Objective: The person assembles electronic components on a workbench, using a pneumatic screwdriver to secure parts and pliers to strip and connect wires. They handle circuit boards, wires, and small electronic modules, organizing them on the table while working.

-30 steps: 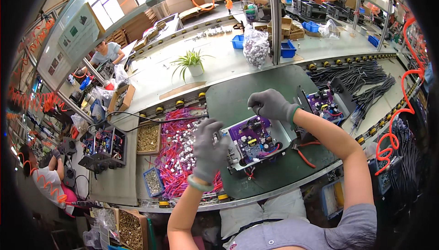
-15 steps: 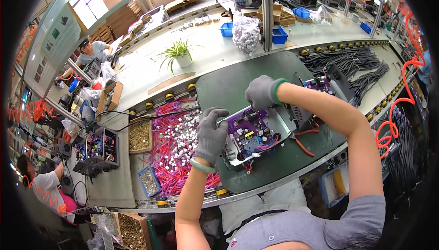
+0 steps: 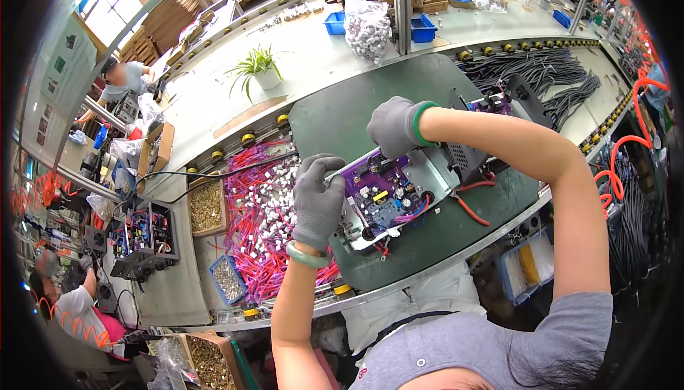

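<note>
A metal chassis (image 3: 436, 170) with a purple circuit board (image 3: 385, 192) inside lies on the dark green mat (image 3: 335, 122) in front of me. My left hand (image 3: 318, 201), in a grey glove, is closed around the left end of the chassis, fingers over its far corner. My right hand (image 3: 399, 127), also gloved, is curled into a fist at the chassis's far edge, above the board. Whatever its fingers hold is hidden beneath the glove. Red-handled pliers (image 3: 473, 210) rest on the mat just right of the chassis.
Left of the mat lie red-pink wires with white connectors (image 3: 265, 212), beside a box of brass-coloured parts (image 3: 206, 208) and a blue tray (image 3: 228, 279). Another opened unit (image 3: 491, 101) stands at the right, near black cables (image 3: 527, 69). A potted plant (image 3: 265, 76) stands beyond.
The whole view has shifted a little, moving the scene up and left. Both hands keep nearly the same places on the chassis.
</note>
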A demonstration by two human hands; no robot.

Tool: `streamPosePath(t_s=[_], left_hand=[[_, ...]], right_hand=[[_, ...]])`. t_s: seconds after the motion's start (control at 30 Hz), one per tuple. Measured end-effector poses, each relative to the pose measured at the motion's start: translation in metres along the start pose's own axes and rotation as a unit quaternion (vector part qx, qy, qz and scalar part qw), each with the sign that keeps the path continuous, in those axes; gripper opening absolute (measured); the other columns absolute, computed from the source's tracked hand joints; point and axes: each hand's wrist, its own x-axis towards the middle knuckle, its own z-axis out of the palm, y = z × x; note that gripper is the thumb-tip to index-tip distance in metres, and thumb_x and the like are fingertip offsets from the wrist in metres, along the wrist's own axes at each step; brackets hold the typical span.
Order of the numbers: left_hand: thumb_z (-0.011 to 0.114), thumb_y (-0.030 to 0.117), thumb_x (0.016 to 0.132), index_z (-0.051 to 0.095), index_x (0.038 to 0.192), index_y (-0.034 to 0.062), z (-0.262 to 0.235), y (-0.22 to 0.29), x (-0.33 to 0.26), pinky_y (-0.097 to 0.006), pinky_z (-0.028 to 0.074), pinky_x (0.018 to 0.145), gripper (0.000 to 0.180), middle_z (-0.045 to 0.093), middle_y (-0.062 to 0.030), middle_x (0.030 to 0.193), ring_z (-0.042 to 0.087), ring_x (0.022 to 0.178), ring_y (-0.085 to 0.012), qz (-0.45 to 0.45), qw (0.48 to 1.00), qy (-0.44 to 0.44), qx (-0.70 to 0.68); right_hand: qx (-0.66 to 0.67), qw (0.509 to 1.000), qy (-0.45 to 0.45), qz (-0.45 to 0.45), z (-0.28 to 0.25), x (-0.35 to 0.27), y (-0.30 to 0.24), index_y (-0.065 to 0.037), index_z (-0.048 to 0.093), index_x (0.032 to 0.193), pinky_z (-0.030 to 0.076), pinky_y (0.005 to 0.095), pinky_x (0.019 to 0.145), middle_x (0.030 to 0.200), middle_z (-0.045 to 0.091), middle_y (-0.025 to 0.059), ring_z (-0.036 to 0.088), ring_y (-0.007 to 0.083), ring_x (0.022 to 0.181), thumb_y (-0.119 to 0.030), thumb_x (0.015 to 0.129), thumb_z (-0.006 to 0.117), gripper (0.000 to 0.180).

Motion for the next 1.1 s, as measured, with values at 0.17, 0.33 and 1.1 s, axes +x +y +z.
streamPosePath(t_s=[0.17, 0.33, 1.1], left_hand=[[0.059, 0.001, 0.081, 0.069, 0.096, -0.0004, 0.001, -0.001, 0.000, -0.038, 0.049, 0.093, 0.018, 0.066, -0.0142, 0.105, 0.062, 0.103, -0.0285, -0.010, 1.000, 0.005, 0.000], [0.061, 0.001, 0.080, 0.070, 0.096, -0.0002, 0.002, -0.003, 0.000, -0.037, 0.048, 0.093, 0.018, 0.065, -0.0135, 0.105, 0.062, 0.103, -0.0270, -0.016, 1.000, 0.007, -0.014], [0.063, 0.003, 0.081, 0.070, 0.094, 0.0016, 0.005, -0.003, 0.001, -0.037, 0.048, 0.091, 0.015, 0.065, -0.0122, 0.104, 0.062, 0.102, -0.0273, -0.043, 0.999, -0.005, 0.005]], right_hand=[[0.019, 1.000, -0.002, 0.018, -0.004, -0.001, -0.001, -0.011, 0.077, 0.091, 0.055, 0.0424, 0.075, 0.090, 0.073, 0.0125, 0.071, 0.0294, 0.087, -0.022, 0.076, 0.063, 0.023], [0.040, 0.999, -0.003, 0.016, -0.003, 0.001, 0.005, -0.010, 0.077, 0.093, 0.055, 0.0428, 0.075, 0.091, 0.073, 0.0144, 0.071, 0.0306, 0.087, -0.021, 0.078, 0.063, 0.024], [0.076, 0.997, 0.021, 0.020, 0.011, 0.009, 0.004, -0.007, 0.075, 0.087, 0.056, 0.0440, 0.077, 0.089, 0.073, 0.0165, 0.071, 0.0332, 0.086, -0.016, 0.080, 0.059, 0.020]])
